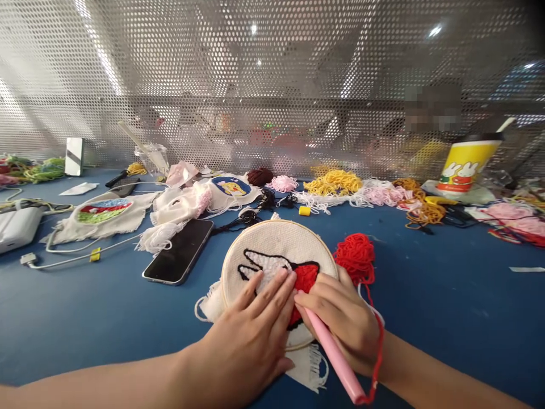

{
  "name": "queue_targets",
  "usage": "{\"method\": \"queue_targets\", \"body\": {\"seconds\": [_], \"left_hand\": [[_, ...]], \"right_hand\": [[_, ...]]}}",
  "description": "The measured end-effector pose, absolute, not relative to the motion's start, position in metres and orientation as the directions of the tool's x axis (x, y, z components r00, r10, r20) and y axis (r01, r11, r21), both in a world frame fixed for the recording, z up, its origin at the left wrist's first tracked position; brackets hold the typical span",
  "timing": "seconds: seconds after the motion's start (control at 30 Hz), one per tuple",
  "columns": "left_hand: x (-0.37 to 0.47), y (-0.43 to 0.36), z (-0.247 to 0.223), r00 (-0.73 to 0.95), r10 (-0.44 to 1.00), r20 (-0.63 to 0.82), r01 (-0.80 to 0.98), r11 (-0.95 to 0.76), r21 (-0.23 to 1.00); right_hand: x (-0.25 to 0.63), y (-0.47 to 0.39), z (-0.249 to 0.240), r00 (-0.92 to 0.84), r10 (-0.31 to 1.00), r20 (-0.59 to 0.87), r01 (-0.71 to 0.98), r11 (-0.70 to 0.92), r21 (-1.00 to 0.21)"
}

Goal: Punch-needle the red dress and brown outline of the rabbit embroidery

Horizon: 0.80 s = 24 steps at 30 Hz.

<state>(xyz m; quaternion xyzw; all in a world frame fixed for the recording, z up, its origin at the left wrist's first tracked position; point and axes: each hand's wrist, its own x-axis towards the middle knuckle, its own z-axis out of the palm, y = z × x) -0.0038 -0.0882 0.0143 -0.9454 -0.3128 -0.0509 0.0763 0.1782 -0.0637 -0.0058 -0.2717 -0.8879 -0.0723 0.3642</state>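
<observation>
one pink pen-like tool (334, 355), with one red strand (378, 346), is clamped in the right hand (349, 318); the left hand (242, 335), slightly spread, lies flat on one round hooped cloth (284, 245) under both hands, cream with black-outlined pale and red patches; beyond the right, one red yarn ball (355, 257); beyond the left, one phone (181, 253)

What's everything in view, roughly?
Round wooden hoop with stitched cloth: one, cream, centre
Slim plastic pen-shaped tool: one, pink, lower centre
Yarn bundles: many, mixed colours, mostly back
Flat phone: one, black, left of hoop
Stitched cloths: several, cream, back left
Patterned drink cup: one, mainly yellow, back right
Plastic cup: one, clear, back left
Boxy device: one, white, left edge
Perforated metal screen: one, grey, behind
Table: one, blue, beneath
Left hand: one, on hooped cloth
Right hand: one, gripping tool
</observation>
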Motion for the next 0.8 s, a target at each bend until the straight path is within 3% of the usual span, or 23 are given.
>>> {"method": "queue_targets", "body": {"seconds": [0.23, 0.33, 0.4, 0.43, 0.6, 0.8], "left_hand": [[-0.006, -0.081, 0.025, 0.788, 0.597, 0.151, 0.612, -0.786, -0.087], [-0.018, -0.075, 0.030, 0.648, 0.685, 0.334, 0.749, -0.653, -0.114], [-0.027, -0.070, 0.032, 0.463, 0.754, 0.467, 0.862, -0.505, -0.040], [-0.031, -0.067, 0.033, 0.391, 0.796, 0.462, 0.890, -0.455, 0.029], [-0.040, -0.058, 0.031, 0.229, 0.957, 0.180, 0.846, -0.287, 0.449], [-0.038, -0.052, 0.022, 0.228, 0.943, 0.244, 0.833, -0.319, 0.453]], "right_hand": [[0.179, -0.063, -0.009, -0.558, 0.427, 0.711, 0.548, 0.833, -0.070], [0.178, -0.062, -0.006, -0.550, 0.389, 0.739, 0.546, 0.837, -0.034], [0.178, -0.061, -0.005, -0.554, 0.369, 0.747, 0.530, 0.847, -0.025], [0.178, -0.061, -0.005, -0.555, 0.360, 0.749, 0.521, 0.853, -0.024], [0.177, -0.058, -0.006, -0.508, 0.411, 0.757, 0.547, 0.833, -0.085], [0.174, -0.053, 0.002, -0.459, 0.472, 0.753, 0.581, 0.800, -0.148]]}}
